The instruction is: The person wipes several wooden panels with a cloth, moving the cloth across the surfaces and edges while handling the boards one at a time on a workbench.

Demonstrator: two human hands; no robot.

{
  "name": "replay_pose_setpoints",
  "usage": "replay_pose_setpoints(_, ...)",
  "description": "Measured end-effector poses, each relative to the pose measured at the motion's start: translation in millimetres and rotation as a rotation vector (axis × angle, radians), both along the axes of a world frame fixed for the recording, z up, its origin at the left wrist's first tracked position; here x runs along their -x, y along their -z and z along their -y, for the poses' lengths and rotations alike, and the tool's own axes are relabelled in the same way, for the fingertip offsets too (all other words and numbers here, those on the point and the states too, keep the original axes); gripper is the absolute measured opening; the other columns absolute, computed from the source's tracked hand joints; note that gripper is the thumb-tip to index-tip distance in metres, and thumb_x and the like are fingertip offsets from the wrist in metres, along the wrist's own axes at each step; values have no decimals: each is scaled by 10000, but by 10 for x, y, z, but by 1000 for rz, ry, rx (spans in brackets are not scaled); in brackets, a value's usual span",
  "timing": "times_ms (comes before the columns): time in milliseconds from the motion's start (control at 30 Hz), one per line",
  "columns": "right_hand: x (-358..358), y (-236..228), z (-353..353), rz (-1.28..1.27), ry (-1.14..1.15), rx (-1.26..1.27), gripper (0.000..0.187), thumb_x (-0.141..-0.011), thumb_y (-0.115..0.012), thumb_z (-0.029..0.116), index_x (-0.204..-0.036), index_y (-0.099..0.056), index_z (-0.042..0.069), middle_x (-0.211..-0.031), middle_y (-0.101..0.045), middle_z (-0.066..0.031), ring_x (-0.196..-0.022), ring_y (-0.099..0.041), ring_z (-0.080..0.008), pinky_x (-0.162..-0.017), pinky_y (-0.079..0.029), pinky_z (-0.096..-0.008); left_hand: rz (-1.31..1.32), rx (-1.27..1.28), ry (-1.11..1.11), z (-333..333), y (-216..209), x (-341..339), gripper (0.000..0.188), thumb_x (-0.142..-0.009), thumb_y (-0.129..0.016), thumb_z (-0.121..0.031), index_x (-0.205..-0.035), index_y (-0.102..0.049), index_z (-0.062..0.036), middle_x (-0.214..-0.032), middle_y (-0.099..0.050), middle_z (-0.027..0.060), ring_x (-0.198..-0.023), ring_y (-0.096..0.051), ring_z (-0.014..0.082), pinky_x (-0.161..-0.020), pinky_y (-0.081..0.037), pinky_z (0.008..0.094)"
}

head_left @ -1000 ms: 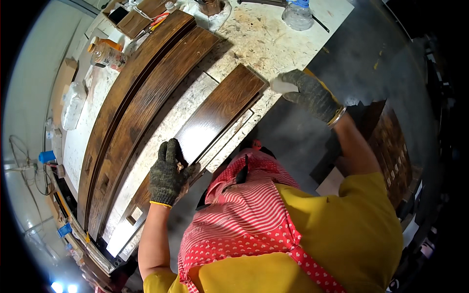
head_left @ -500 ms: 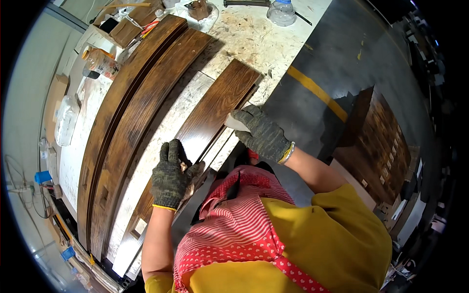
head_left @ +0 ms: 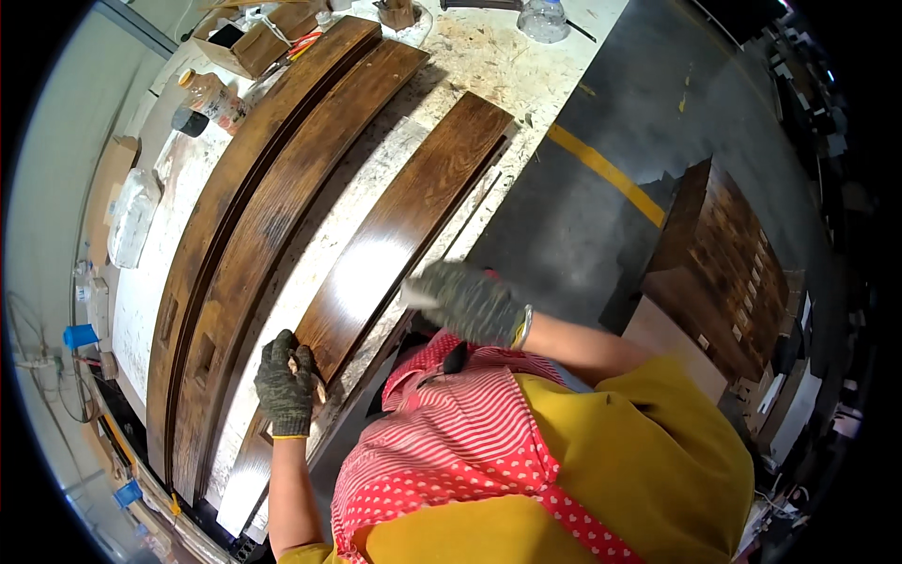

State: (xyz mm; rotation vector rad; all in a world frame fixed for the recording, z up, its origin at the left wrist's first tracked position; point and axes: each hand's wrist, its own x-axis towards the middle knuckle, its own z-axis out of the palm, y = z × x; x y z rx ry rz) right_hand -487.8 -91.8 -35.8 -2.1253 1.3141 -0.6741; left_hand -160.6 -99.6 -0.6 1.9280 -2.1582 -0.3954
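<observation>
My left hand (head_left: 285,385), in a dark camouflage-patterned glove, rests on the near end of a brown stained wooden board (head_left: 418,197) with its fingers curled. A crumpled tan scrap (head_left: 318,383) shows at its thumb side; its kind is unclear. My right hand (head_left: 470,303), gloved alike and slightly blurred, is closed on a pale, flat pad (head_left: 416,295) at the board's right edge. Whether the pad touches the wood I cannot tell. Bright light gleams on the middle of the board.
Two long brown planks (head_left: 268,202) with cut slots lie to the left on the stained white table (head_left: 479,56). Beyond them are a bottle with an orange cap (head_left: 214,99) and a cardboard box (head_left: 258,49). A clear jar (head_left: 543,21) stands far back. Brown wooden panels (head_left: 719,268) stand at the right.
My left hand has slid down and left along the board. My right hand, still with the pad, has moved nearer to me and left. The view has shifted slightly.
</observation>
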Motion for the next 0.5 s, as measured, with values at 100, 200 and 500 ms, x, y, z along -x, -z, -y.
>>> replay_pose_setpoints(100, -42, 13, -91, 336, 101, -142, 476, -887, -694, 235, -1308, -560, 59, -1232, -594, -144, -1177, -559, -277, -993, -467, -393, -69, 57, 39, -21, -1, -53, 293, -884, -659, -180, -1142, -642, -40, -1064, -660, 170, -971, -657, 323, -847, -518, 397)
replay_pose_setpoints(200, 258, -161, 114, 803, 399, -455, 385, -925, -647, 341, -1198, -613, 72, -995, -631, -78, -889, -620, -172, -768, -541, -310, -177, 77, 44, -67, 49, -191, 293, -891, -652, -174, -1148, -641, -34, -1091, -650, 171, -1004, -647, 320, -866, -511, 390)
replay_pose_setpoints(500, 305, 92, 363, -24, 573, 314, 349, -849, -679, 160, -1177, -616, 60, -1065, -637, -130, -978, -622, -269, -874, -515, -355, 125, 140, 182, -115, -51, -331, 244, -875, -637, -194, -1066, -656, -44, -979, -655, 178, -870, -634, 362, -765, -506, 456)
